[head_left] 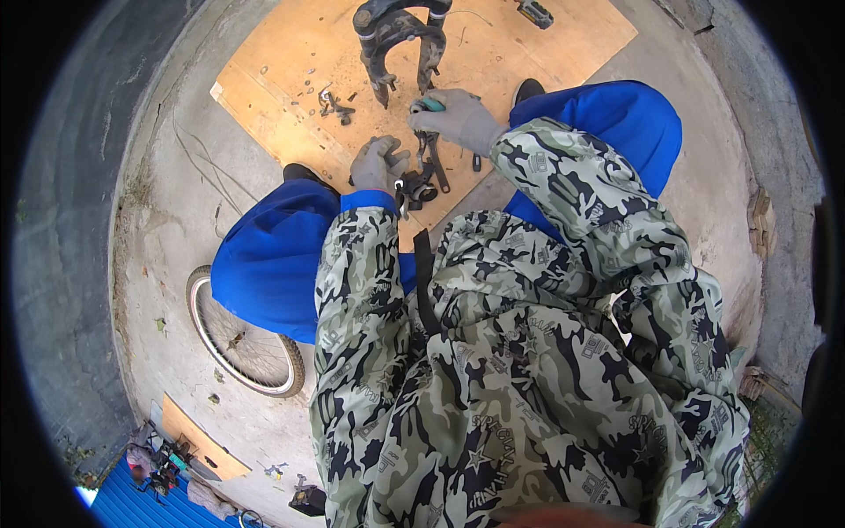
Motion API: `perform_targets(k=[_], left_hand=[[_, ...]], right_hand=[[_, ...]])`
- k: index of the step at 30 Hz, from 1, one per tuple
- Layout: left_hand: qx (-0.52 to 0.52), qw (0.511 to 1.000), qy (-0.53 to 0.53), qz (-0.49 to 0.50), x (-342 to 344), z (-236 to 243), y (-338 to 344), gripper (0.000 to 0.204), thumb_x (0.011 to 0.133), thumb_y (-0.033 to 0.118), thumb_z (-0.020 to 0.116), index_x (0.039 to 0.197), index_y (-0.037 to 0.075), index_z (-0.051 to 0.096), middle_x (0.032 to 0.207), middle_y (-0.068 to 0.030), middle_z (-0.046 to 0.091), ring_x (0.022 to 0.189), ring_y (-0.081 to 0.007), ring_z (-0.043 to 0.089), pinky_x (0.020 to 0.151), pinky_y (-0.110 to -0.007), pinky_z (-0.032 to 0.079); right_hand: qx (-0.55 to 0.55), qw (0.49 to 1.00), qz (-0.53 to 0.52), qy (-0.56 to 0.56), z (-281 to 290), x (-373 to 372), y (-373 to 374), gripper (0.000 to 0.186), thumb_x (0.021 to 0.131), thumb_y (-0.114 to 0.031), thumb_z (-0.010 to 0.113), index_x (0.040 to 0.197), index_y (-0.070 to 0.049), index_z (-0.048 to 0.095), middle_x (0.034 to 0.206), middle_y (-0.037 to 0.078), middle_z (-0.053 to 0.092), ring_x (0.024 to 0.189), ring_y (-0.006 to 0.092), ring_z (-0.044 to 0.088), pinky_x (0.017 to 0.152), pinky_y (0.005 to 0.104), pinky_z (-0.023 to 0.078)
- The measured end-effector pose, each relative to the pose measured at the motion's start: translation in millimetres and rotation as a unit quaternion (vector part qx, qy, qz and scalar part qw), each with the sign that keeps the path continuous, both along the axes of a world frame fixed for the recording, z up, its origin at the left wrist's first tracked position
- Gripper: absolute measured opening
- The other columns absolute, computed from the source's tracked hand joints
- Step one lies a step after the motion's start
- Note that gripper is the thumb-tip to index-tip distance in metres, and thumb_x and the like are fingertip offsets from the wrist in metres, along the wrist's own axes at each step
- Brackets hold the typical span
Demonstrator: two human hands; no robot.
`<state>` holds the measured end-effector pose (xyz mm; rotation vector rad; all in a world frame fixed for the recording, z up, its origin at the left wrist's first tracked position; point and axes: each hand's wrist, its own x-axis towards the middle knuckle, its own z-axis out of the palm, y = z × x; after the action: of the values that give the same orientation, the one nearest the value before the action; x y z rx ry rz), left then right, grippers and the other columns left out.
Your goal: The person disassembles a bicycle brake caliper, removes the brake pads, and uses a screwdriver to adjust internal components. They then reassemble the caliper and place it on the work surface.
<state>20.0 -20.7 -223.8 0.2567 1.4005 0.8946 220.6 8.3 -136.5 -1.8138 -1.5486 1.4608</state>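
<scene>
My left hand (378,164), in a grey glove, is closed with curled fingers above the board. Whatever it pinches, if anything, is hidden. My right hand (461,120), also gloved in grey, is wrapped round a teal-handled tool (430,105); its working end cannot be made out. Just below the hands lie black metal bike parts (418,187) and a dark flat bar with a hole at its end (437,164). Right beyond my right hand, a dirty black suspension fork (378,53) rests on the wooden board (282,53), its legs toward me.
Small metal parts (334,106) and loose bits are scattered on the board's left half. A pedal (534,12) lies at the far edge. A bicycle wheel (245,339) lies on the concrete by my left knee. Another board (202,437) and tools are at lower left.
</scene>
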Motion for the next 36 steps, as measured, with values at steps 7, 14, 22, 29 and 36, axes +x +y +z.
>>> perform_targets(k=[7, 14, 22, 29, 36], left_hand=[[0.151, 0.986, -0.033, -0.056, 9.0, 13.1, 5.8, 0.036, 0.101, 0.029, 0.065, 0.126, 0.003, 0.060, 0.112, -0.0124, 0.068, 0.097, -0.0246, 0.070, 0.085, -0.039, 0.058], [0.172, 0.966, -0.124, -0.151, 11.0, 42.3, -2.3, 0.039, 0.099, 0.023, 0.065, 0.130, 0.001, 0.056, 0.103, -0.0086, 0.068, 0.078, -0.0177, 0.067, 0.068, -0.031, 0.057], [0.132, 0.979, -0.153, 0.025, -52.1, 46.6, 0.1, 0.026, 0.097, 0.024, 0.059, 0.114, 0.005, 0.062, 0.076, -0.0035, 0.059, 0.047, -0.0140, 0.046, 0.037, -0.028, 0.033], [0.122, 0.918, -0.306, 0.219, -137.1, 23.4, -5.4, 0.031, 0.103, 0.037, 0.046, 0.102, 0.011, 0.064, 0.071, -0.0046, 0.064, 0.046, -0.0202, 0.051, 0.038, -0.034, 0.036], [0.131, 0.894, -0.357, 0.238, -189.4, -2.7, -21.7, 0.038, 0.106, 0.031, 0.040, 0.121, 0.006, 0.064, 0.086, -0.0108, 0.069, 0.065, -0.0251, 0.061, 0.052, -0.036, 0.047]], right_hand=[[-0.012, 0.999, 0.004, 0.034, 5.2, 4.9, -0.5, 0.057, 0.079, -0.056, 0.070, 0.100, -0.004, 0.073, 0.088, 0.011, 0.068, 0.081, 0.0235, 0.065, 0.076, 0.0373, 0.050], [-0.005, 0.996, -0.018, 0.083, 7.4, -9.3, -2.1, 0.057, 0.086, -0.056, 0.068, 0.100, -0.001, 0.072, 0.084, 0.008, 0.065, 0.072, 0.0184, 0.063, 0.068, 0.0327, 0.048], [-0.110, 0.931, -0.128, 0.324, 34.7, -55.9, -8.2, 0.044, 0.102, -0.039, 0.052, 0.119, -0.001, 0.068, 0.086, 0.008, 0.066, 0.050, 0.0106, 0.046, 0.041, 0.0246, 0.033], [-0.022, 0.937, -0.077, 0.339, 28.4, -101.4, -27.7, 0.041, 0.102, -0.032, 0.048, 0.119, -0.001, 0.067, 0.088, 0.008, 0.067, 0.055, 0.0095, 0.051, 0.043, 0.0238, 0.039], [-0.090, 0.981, -0.018, 0.173, -17.5, -154.5, -41.4, 0.026, 0.100, -0.024, 0.060, 0.111, -0.004, 0.070, 0.092, 0.002, 0.067, 0.075, 0.0099, 0.064, 0.066, 0.0256, 0.054]])
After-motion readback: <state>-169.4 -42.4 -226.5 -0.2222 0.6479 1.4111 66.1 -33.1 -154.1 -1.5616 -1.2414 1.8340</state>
